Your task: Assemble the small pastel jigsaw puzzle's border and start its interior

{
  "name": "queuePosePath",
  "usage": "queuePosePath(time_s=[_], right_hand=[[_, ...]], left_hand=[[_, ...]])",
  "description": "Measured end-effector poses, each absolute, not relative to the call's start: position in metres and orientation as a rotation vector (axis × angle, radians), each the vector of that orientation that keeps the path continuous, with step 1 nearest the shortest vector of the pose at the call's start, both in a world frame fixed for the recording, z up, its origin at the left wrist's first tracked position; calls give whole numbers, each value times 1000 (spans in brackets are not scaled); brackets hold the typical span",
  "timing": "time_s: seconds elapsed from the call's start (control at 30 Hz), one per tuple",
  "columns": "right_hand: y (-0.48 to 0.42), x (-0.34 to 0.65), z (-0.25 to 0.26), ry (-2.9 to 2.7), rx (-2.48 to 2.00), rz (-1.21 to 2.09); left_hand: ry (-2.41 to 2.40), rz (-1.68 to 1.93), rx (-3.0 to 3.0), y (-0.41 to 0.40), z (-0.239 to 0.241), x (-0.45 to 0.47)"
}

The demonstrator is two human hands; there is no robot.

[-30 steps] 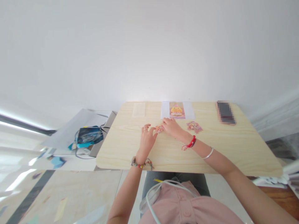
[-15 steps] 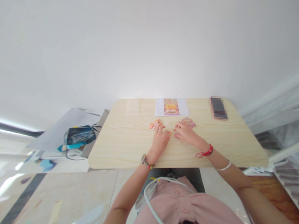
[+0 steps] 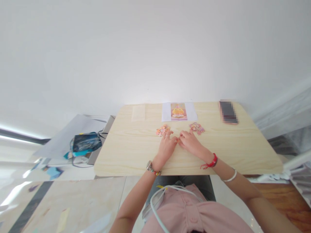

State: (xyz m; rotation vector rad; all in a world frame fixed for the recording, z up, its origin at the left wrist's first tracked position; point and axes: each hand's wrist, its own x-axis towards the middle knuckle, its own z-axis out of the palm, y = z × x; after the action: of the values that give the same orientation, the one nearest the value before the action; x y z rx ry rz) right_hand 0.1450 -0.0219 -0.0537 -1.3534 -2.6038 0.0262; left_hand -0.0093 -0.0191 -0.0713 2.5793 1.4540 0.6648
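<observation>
So both hands sit low on the pale wood-grain table and meet in the middle: the left hand and the right hand have their fingertips touching each other right about the centre line. There are 2 little flat clumps of joined jigsaw bits just beyond them. The orange-pink puzzle clump lies just past the left hand's fingers, almost touching them. The pink-purple puzzle clump lies just past the right hand and a bit to its outer side. Each hand is nearer its own clump, and both clumps run roughly side to side across the table. The fingers are half curled with the tips down on the wood. There might be a tiny piece pinched where the tips meet, but honestly I can't tell. Further back by the wall there's a white paper sheet with a yellow chick picture, a clear plastic bag to its left and a dark phone, pixelated, to its right. A blue bag off the table's left edge is hard to make out, both palms are hidden, and the pink top cuts off the view below.
</observation>
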Motion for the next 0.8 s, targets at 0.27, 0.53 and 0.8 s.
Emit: queuePosePath(time_s=[0.27, 0.53, 0.8], right_hand=[[-28, 149, -58, -2551, -1353, 60], [-24, 148, -60, -2611, -1296, -6], [-21, 139, -48, -2609, -1241, -5]], left_hand=[[1382, 679, 2598, -21, -73, -8], [1415, 660, 2604, -20, -78, -10], [1425, 821, 2575, -26, -65, -28]])
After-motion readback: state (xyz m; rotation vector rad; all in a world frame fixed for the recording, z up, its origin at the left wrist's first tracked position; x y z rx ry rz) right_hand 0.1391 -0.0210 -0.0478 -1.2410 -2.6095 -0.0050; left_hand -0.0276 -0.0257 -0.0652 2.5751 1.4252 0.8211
